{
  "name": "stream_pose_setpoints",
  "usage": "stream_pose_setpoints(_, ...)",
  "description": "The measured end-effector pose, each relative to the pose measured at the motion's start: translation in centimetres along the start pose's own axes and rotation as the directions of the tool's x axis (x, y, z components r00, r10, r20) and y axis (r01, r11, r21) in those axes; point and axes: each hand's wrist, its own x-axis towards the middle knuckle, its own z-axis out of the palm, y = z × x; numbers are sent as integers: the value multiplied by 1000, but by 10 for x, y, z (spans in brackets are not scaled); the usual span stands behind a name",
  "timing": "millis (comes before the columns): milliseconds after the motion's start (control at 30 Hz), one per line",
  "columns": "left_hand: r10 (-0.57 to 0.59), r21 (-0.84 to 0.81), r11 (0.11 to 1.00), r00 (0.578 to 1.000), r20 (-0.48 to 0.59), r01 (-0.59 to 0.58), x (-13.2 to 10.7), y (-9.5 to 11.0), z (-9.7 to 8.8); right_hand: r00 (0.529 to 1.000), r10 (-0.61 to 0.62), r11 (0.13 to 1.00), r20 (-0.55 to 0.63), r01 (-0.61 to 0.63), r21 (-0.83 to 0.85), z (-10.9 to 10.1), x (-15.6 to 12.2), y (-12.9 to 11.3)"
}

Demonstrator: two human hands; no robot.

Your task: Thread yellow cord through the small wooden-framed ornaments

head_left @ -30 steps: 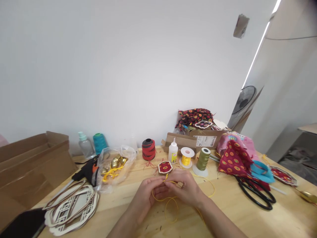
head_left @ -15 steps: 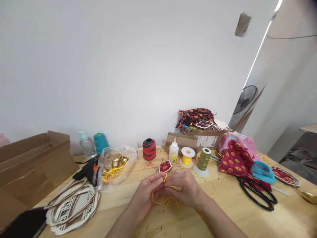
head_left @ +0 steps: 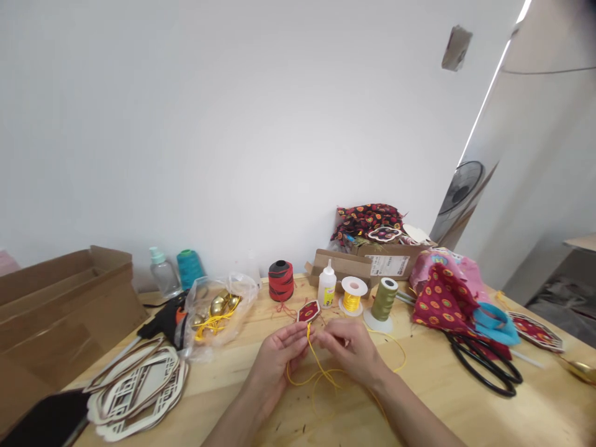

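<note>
A small hexagonal red patterned ornament [head_left: 309, 311] with a pale wooden rim stands tilted just above my hands. A yellow cord [head_left: 319, 369] runs down from it and lies in loose loops on the wooden table [head_left: 442, 406]. My left hand [head_left: 279, 357] pinches the cord just below the ornament, between thumb and fingers. My right hand [head_left: 347, 351] sits close beside it, its fingertips closed on the same cord. The fingers hide part of the cord.
Along the table's back stand a gold cord spool [head_left: 352, 297], olive thread cone [head_left: 384, 300], glue bottle [head_left: 326, 285] and red-black spool [head_left: 280, 280]. To the left lie a glue gun [head_left: 162, 323], a bag of gold bells [head_left: 216, 310] and wooden frames [head_left: 135, 394]. Black-handled scissors [head_left: 484, 366] rest right.
The ornament now tilts and stands a little higher. My hands have drawn slightly apart, and the yellow cord hangs straighter below the ornament.
</note>
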Motion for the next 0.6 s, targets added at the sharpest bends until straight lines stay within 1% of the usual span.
stream_pose_setpoints(67, -1, -5, 1000, 1000, 11, 1, 0, 0, 0, 994, 111, 994, -6, -111, 16, 4, 1, 2)
stream_pose_setpoints(167, 16, 11, 1000, 999, 35, -17, 0, 0, 0, 973, 225, 966, 51, -230, 121, 9, 2, 4)
stream_pose_setpoints(233, 30, 45, 998, 997, 66, -33, 0, 0, 1, 949, 304, 919, 84, -315, 235, 11, 3, 4)
stream_pose_setpoints(300, 42, 94, 994, 993, 111, -53, -1, 0, 2, 924, 357, 848, 136, -381, 368, 13, 3, 4)
stream_pose_setpoints(367, 51, 143, 987, 988, 146, -72, -1, 0, 4, 904, 379, 768, 197, -426, 478, 14, 4, 4)
stream_pose_setpoints(433, 47, 170, 983, 988, 148, -72, -1, 0, 5, 887, 404, 700, 222, -456, 549, 15, 4, 5)
stream_pose_setpoints(500, 26, 167, 985, 992, 125, -47, -1, -1, 5, 879, 430, 654, 206, -460, 600, 16, 4, 5)
stream_pose_setpoints(600, 4, 169, 986, 998, 63, -14, 0, -1, 5, 865, 470, 611, 173, -461, 644, 17, 4, 4)
